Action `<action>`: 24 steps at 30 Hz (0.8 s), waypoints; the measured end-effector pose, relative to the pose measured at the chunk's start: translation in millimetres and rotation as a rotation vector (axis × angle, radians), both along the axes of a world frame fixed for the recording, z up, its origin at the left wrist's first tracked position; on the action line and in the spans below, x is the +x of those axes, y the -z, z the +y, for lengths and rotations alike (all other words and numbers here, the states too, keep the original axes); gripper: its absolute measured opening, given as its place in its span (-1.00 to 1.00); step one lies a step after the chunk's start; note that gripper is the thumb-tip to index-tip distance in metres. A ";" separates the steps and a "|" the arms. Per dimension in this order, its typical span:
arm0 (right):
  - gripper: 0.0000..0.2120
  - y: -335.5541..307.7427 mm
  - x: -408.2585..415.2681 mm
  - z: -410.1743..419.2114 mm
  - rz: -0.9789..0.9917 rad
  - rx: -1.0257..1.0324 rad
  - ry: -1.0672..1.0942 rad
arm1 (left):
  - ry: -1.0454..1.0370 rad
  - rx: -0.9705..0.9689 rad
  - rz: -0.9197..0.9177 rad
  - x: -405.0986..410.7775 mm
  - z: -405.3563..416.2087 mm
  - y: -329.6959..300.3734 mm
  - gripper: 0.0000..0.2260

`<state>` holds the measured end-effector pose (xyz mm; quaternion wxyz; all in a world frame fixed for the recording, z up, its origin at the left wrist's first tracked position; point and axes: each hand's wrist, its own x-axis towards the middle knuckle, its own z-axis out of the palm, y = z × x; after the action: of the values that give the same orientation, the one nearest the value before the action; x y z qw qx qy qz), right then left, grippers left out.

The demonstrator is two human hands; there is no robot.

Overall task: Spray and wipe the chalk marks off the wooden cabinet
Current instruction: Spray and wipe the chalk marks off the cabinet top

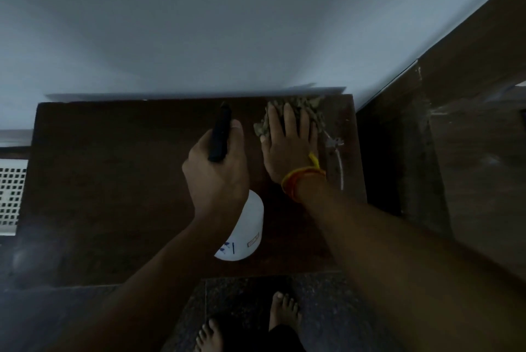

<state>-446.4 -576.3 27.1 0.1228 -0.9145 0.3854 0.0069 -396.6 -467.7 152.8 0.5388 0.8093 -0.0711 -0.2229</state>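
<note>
1. Wiping is the step in hand: the chalk marks point(337, 152) that remain show as pale strokes on the wooden cabinet point(113, 180), near its right edge and just to the right of your cloth point(296, 112).
2. Your right hand point(287, 146) lies flat on the cloth, fingers point(287, 121) straight and spread, pressing it onto the cabinet top near the back edge. Keep the palm flat like that and carry the cloth right, over the long pale line running toward you; a bunched cloth will likely skip the thin strokes.
3. Your left hand point(216, 169) is curled round the black head of the spray bottle point(244, 232), thumb along its side; the nozzle points toward the back of the cabinet, left of the cloth. I judge a short burst aimed right at the marks themselves would help more than wetting the bare wood there.
4. The bottle's white body hangs below your fist, over the middle of the cabinet top. Whether it rests on the wood or is lifted, I cannot tell.
5. The cabinet top is dark and dull in this dim light, so damp patches will be hard to spot.
6. Behind the cabinet stands a plain pale wall point(227, 24); to its right a dark wooden panel point(469, 123); to its left a white perforated grille point(11, 195).
7. In front of the cabinet your bare feet point(284, 311) stand on a speckled stone floor point(244, 300).
</note>
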 end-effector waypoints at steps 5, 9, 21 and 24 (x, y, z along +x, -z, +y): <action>-0.43 -0.3 8.6 -10.8 0.005 -0.038 -0.013 | 0.016 0.031 -0.018 3.9 6.8 0.2 -0.76; -0.43 -2.2 -6.0 13.4 0.003 -0.028 0.008 | 0.007 0.031 -0.009 9.7 5.6 -4.4 -0.77; -0.44 -3.1 5.4 -1.4 0.002 -0.034 -0.010 | 0.010 0.051 0.015 2.9 5.6 2.2 -0.76; -0.42 -2.4 -17.2 11.4 0.013 -0.045 -0.027 | -0.007 0.057 0.013 2.2 4.0 0.4 -0.74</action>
<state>-463.6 -564.9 29.5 0.0995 -0.9221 0.3740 0.0057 -394.4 -463.8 152.4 0.5170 0.8230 -0.0583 -0.2280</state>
